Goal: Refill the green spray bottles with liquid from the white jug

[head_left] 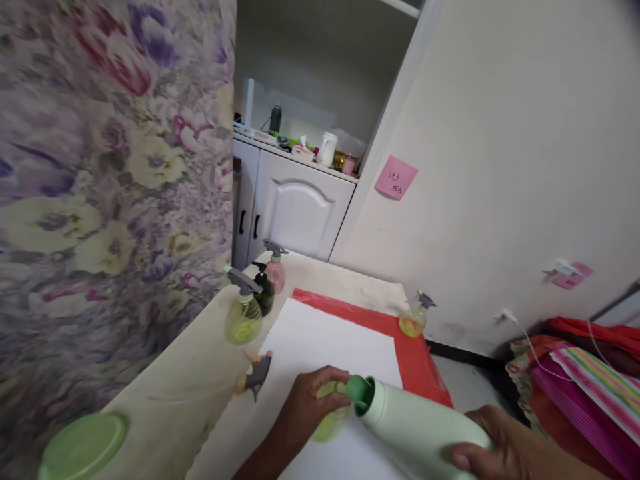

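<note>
so, largest first: floral curtain filled the left of the view, with a pale wall on the right carrying a pink sticky note. a white cabinet stood in the gap behind, cluttered on top. the cream table ran forward from it, with a red mat on it and a white sheet over the mat.

large pale green bottle lay tilted almost flat above the white sheet, green neck pointing left. right hand was wrapped around its lower body, thumb on top, fingers curled underneath and out of sight; firm grip. left hand was closed around a small yellow-green spray bottle, fingers curled over its top and front, the small bottle showing just below and beside the fingertips. the green neck sat right at the small bottle's top, touching or nearly so; could not tell which.

loose grey trigger head lay on the sheet edge, just left of the left hand. four more spray bottles stood further back: yellow-green, dark, pink, and one yellow at the mat's far right corner. green lid lay at the table's near left corner.
</note>
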Demonstrator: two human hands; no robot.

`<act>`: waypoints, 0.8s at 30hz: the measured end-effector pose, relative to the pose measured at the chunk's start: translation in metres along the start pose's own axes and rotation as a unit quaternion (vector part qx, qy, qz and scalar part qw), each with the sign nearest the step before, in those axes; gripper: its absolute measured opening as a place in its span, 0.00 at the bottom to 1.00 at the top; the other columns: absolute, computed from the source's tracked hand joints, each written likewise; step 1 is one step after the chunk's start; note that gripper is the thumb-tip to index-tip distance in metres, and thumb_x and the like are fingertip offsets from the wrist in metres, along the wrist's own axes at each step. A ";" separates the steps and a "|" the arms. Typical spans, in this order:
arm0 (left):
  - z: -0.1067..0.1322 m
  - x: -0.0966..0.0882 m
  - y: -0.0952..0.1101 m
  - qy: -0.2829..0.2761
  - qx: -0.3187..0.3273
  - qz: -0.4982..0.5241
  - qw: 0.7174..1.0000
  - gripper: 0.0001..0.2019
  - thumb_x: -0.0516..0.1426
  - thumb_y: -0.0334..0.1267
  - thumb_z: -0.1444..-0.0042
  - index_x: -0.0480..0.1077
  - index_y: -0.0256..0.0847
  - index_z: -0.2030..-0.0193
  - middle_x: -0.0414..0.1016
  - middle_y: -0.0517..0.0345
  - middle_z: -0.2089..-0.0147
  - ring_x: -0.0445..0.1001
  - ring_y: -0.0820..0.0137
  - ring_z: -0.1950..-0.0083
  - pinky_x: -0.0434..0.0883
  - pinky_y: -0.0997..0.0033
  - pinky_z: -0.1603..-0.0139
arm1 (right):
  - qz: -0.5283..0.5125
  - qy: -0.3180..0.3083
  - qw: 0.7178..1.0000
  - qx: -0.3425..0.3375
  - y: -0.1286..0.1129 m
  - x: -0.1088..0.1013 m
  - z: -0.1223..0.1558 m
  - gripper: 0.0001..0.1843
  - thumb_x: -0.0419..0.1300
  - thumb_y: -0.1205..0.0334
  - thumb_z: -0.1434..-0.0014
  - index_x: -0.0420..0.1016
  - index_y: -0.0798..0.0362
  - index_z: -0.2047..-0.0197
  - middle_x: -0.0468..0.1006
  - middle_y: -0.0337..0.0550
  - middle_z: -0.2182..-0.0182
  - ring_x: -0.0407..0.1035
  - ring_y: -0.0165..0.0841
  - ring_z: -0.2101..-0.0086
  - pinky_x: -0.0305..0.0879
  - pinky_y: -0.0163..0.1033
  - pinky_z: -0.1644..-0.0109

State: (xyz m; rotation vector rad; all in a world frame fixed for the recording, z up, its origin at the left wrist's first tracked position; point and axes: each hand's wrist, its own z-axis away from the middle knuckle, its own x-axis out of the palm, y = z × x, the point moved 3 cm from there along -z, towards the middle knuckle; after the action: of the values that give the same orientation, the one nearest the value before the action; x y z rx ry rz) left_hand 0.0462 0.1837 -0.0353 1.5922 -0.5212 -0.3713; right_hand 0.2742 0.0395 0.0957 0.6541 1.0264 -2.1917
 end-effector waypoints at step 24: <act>0.000 0.000 0.000 -0.002 0.000 0.020 1.000 0.11 0.65 0.34 0.57 0.79 0.42 0.63 0.83 0.56 0.57 0.77 0.60 0.54 0.69 0.67 0.52 | 0.031 -0.016 0.999 -0.005 0.001 -0.007 -0.006 0.27 0.59 0.36 0.48 0.68 0.55 0.67 0.63 0.30 0.81 0.57 0.19 0.84 0.48 0.25 0.85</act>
State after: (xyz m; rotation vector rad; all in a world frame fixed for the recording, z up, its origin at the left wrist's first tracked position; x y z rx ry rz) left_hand 0.0465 0.1837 -0.0352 1.5799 -0.5549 -0.3437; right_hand 0.2807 0.0461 0.0959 0.6366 0.9865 -2.1352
